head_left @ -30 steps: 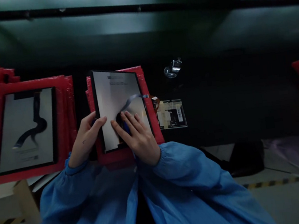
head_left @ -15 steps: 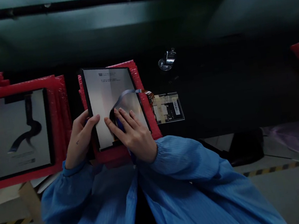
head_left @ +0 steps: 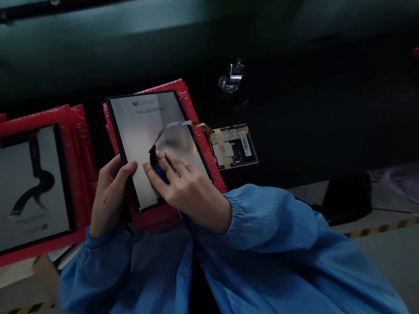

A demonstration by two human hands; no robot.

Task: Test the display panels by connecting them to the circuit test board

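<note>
Shifted a little toward the left of the view since the earlier frame, the screen panel [head_left: 141, 135] sits over a stack of red bubble bags [head_left: 204, 147], its long axis pointing away from the person, slightly tilted. The left hand [head_left: 110, 193] grasps its left edge. The right hand [head_left: 186, 191] rests on a curled ribbon cable [head_left: 171, 133], but whether it pinches is unclear; a blue patch [head_left: 161, 173] beneath is mostly hidden.

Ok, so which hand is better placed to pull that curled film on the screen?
Probably your right hand: its fingers are right at the curled film, while your left hand grips the edge of the screen panel, away from the film.
</note>
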